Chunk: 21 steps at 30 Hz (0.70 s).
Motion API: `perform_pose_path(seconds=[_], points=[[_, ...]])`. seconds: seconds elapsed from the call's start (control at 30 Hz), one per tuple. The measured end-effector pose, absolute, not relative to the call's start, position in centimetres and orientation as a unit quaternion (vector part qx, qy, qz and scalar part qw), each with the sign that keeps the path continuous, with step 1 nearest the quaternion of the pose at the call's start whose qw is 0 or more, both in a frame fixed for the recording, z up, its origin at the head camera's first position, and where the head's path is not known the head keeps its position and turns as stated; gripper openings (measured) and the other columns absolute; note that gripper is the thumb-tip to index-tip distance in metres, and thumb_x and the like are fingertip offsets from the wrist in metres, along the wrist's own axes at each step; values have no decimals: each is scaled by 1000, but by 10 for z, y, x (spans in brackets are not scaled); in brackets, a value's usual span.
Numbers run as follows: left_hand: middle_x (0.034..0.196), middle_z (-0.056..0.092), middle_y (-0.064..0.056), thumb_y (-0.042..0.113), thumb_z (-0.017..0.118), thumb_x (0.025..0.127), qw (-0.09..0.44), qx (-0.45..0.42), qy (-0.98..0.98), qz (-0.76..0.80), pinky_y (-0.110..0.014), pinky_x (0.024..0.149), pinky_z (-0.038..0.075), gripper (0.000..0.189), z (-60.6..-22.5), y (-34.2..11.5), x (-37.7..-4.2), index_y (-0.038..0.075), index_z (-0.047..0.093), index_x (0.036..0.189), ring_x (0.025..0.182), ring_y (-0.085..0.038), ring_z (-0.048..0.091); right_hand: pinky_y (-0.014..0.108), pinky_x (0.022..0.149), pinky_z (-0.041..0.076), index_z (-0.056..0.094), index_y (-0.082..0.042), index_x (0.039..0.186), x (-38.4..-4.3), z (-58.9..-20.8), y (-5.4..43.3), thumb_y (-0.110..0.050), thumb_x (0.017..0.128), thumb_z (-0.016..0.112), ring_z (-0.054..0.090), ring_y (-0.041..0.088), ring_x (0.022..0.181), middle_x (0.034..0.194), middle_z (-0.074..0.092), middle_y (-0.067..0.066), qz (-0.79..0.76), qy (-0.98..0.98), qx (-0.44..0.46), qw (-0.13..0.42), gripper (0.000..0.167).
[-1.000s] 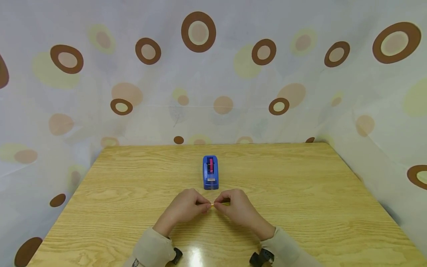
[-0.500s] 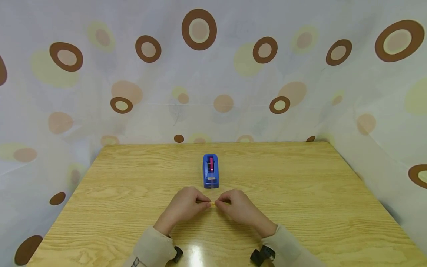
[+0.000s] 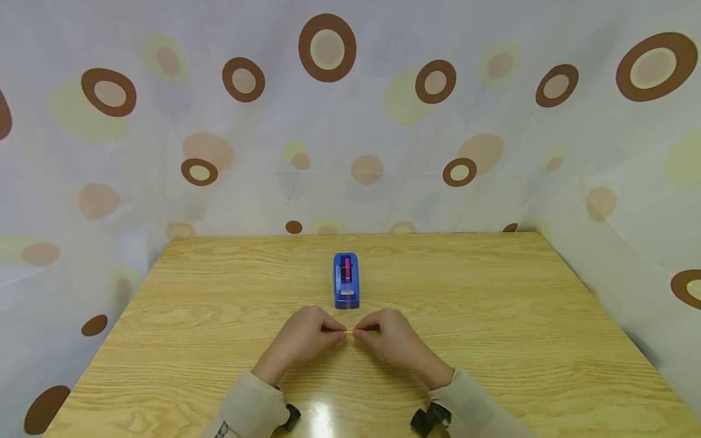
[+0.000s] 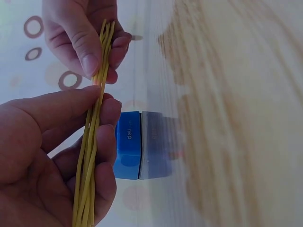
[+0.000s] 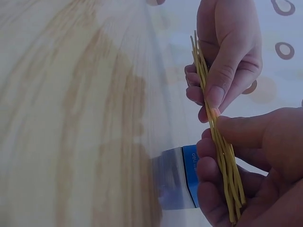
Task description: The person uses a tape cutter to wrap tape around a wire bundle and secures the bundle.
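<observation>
Both hands meet over the table, holding a bundle of thin yellow strands (image 4: 87, 175) whose exact kind I cannot tell. My left hand (image 3: 306, 334) pinches it near the middle between thumb and fingers, and in the left wrist view the strands run along its curled fingers. My right hand (image 3: 391, 339) pinches the bundle right beside the left fingertips, with strands lying across its fingers in the right wrist view. Only a short stretch shows between the two thumbs. Just beyond the hands stands a blue tape dispenser (image 3: 346, 300) with a pink core; neither hand touches it.
The wood-grain table (image 3: 493, 316) spreads out on both sides of the hands. Behind it and at the sides hangs a pale cloth (image 3: 367, 201) patterned with brown and beige circles. Light reflects off the tabletop near its front.
The head view has tilted very slightly. Both hands keep their pinch on the yellow strands near the same spot, with only small finger shifts. The dispenser stays put on the table.
</observation>
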State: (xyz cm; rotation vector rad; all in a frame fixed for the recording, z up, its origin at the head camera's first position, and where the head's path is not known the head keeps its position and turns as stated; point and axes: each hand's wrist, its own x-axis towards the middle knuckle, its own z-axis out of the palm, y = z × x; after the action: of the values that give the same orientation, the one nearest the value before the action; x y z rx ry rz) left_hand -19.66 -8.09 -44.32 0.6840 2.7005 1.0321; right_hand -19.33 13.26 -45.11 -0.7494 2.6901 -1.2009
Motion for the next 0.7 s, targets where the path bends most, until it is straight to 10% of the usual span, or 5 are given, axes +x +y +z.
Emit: perform_pose_path(seconds=[0.7], points=[[100, 72, 4, 21, 67, 96, 99, 206, 900, 372, -32, 75, 52, 15, -441, -83, -196, 15, 79, 102, 88, -9, 62, 32, 77, 53, 78, -9, 93, -190, -453, 131, -8, 88, 74, 66, 13, 86, 90, 72, -4, -413, 880, -236, 9, 7]])
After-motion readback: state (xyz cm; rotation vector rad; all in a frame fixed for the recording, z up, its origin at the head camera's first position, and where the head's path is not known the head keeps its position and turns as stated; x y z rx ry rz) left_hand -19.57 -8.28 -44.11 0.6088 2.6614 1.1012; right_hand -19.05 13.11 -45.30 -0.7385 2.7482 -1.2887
